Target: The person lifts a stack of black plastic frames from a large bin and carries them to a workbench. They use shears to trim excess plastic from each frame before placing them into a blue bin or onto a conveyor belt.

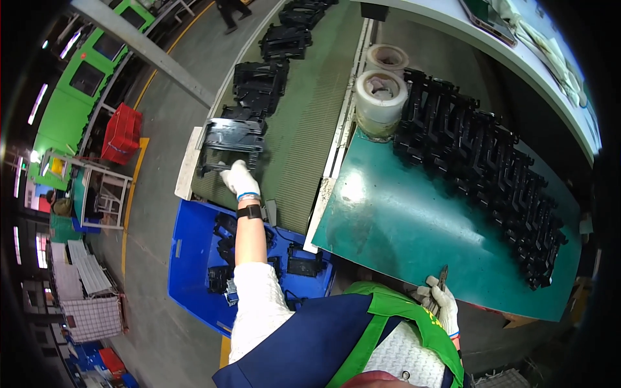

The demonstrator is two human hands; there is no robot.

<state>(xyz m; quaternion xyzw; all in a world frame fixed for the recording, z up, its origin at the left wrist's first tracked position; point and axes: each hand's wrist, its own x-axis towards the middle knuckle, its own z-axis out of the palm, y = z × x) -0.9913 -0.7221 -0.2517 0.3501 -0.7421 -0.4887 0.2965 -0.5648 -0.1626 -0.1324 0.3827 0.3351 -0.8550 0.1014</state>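
Grey floor [149,252], green machines [59,132]

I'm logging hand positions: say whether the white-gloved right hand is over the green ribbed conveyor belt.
No: the right hand holds a dark pointed tool at the near edge of the glossy green tabletop.

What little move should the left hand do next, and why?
Maybe draw the nearest black plastic frame toward the body: the gloved left hand is at its near edge, close to the end of the green conveyor belt.
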